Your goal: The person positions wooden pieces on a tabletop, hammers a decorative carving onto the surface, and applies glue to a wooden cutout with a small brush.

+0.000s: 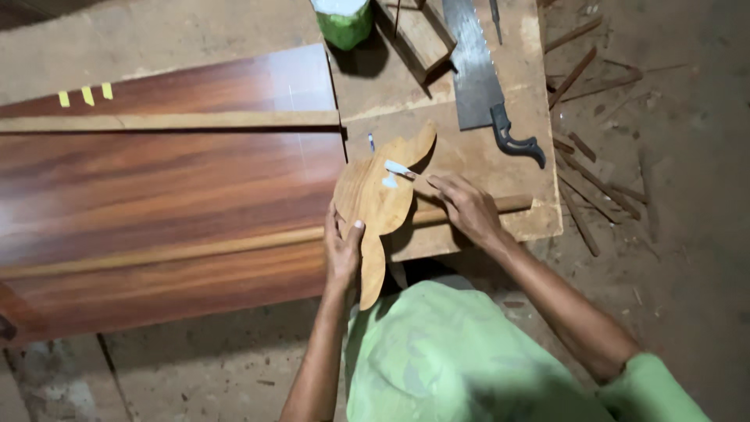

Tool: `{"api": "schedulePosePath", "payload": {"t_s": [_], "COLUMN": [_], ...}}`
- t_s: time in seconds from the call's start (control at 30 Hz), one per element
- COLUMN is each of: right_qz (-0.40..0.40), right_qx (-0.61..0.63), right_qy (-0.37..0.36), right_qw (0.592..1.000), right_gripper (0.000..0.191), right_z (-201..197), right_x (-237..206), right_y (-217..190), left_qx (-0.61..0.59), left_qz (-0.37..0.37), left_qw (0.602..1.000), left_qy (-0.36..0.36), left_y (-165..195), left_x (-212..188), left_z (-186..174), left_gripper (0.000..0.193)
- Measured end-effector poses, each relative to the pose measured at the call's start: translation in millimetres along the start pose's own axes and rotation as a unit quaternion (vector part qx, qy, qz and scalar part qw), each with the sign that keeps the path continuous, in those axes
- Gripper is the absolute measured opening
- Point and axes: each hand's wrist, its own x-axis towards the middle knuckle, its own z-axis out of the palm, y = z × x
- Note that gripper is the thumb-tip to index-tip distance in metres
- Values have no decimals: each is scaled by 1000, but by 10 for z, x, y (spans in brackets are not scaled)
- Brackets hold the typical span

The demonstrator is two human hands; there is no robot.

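Wooden cutout (375, 199) | left hand (342, 250) fingers clamp its edge | right hand (467, 207) fingers pinch small blade (400, 169)

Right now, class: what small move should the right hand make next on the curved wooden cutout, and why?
Probably draw the blade in the right hand a little further across the wooden cutout: its tip rests by a pale patch there, and the left hand steadies the piece.

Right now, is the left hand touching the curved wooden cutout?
Touching. The head view shows the left hand gripping the edge of the curved wooden cutout, thumb pressed on its face.
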Motion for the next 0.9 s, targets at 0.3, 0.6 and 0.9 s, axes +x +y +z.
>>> {"api": "schedulePosePath", "payload": {"t_s": [0.3, 0.6, 0.9], "right_qz": [37, 20, 2], "right_qx": [-47, -80, -91], "right_qy": [17, 15, 44], "right_qw": [998, 996, 995], "right_gripper": [38, 38, 25], "right_z": [34, -39, -46], "right_x": [50, 128, 154], "right_y": [433, 564, 746], "left_qx": [-39, -26, 4], "left_qz": [-2, -16, -47], "left_qw": [999, 999, 998], "left_qy": [15, 24, 34], "left_y": [-175, -274, -264], "left_x": [-82, -88, -109], "left_z": [18, 22, 22], "left_gripper": [71, 73, 73]}}
